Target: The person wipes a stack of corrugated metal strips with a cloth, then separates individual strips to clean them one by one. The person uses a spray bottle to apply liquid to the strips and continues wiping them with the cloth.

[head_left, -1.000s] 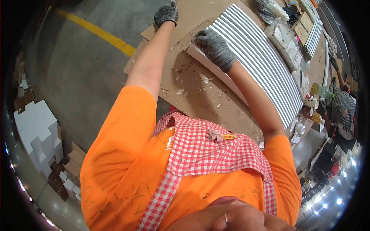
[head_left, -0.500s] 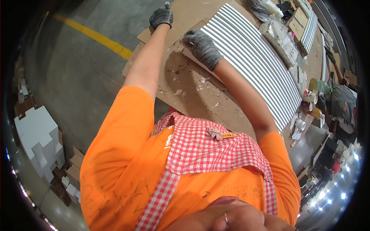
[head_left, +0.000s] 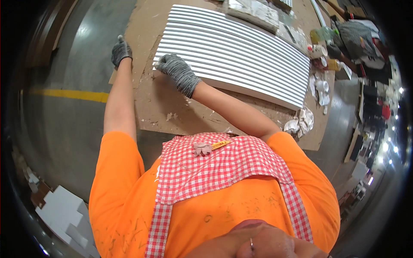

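Since the earlier views the head has swung round, so the white ribbed rectangular panel (head_left: 232,56) now lies nearly level across the top of the picture instead of slanting; both gloved hands sit in much the same spots against it, so the work reads as still at bracing and lining up the panel, not moving it off. Left hand (head_left: 121,50) in a grey knit glove rests curled near the near-left corner of the brown cardboard sheet (head_left: 172,112), at its left edge; cannot tell if it grips the edge or only presses on it. Right hand (head_left: 176,71), same grey glove, lies fingers spread and flat on the panel's near-left corner, pressing, not closed round anything. The panel lies flat on the cardboard, its long side along the far half, the near edge running toward the right corner. Crumpled whitish rag or paper (head_left: 301,122) at the cardboard's near-right corner. Past the far-right edge: small white and yellowish tubs and cups (head_left: 320,51), too small to read kinds. A flat pale package or slab (head_left: 254,10) beyond the panel's far edge. Yellow painted line (head_left: 69,94) on the grey floor at left; white cut foam or board blocks (head_left: 64,210) on the floor lower left. Orange shirt, red-and-white checked apron (head_left: 215,172) with a yellow pencil-like tool at the bib.
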### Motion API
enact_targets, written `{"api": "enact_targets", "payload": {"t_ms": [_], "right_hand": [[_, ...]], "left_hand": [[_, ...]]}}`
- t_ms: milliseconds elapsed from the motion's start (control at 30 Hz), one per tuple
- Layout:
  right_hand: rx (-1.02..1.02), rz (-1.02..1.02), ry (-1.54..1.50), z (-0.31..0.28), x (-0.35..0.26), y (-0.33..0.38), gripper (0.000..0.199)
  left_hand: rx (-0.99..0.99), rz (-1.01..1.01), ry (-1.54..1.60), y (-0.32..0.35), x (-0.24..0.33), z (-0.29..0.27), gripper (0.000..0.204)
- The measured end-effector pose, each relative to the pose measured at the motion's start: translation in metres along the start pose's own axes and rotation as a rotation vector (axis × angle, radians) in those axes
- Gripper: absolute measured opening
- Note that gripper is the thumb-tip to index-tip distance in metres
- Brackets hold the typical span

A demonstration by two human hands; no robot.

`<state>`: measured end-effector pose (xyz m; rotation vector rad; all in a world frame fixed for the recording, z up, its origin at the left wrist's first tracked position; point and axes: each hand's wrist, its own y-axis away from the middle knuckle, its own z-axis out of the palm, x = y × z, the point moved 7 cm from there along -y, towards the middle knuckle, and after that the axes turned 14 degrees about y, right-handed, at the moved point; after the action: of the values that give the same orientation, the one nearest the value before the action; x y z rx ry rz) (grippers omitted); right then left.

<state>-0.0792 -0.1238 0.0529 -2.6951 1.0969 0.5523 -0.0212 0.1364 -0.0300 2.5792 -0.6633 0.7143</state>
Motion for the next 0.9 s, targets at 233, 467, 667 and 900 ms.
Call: {"api": "enact_targets", "payload": {"t_ms": [233,467,667,900], "right_hand": [[0.259,-0.018,0.169,-0.039,0.052,0.098,0.025],[0.432,0.489,0.345,-0.090,0.186,0.300,0.026],[0.618,0.924,0.464,-0.138,0.302,0.460,0.018],[0.613,1.100,0.398,-0.142,0.314,0.468,0.017]], "left_hand": [[0.004,-0.019,0.031,-0.019,-0.015,0.013,0.077],[0.054,0.017,0.019,0.000,-0.002,0.004,0.075],[0.068,0.023,-0.003,-0.001,-0.001,0.008,0.079],[0.083,0.011,-0.004,-0.011,-0.013,0.008,0.080]]}}
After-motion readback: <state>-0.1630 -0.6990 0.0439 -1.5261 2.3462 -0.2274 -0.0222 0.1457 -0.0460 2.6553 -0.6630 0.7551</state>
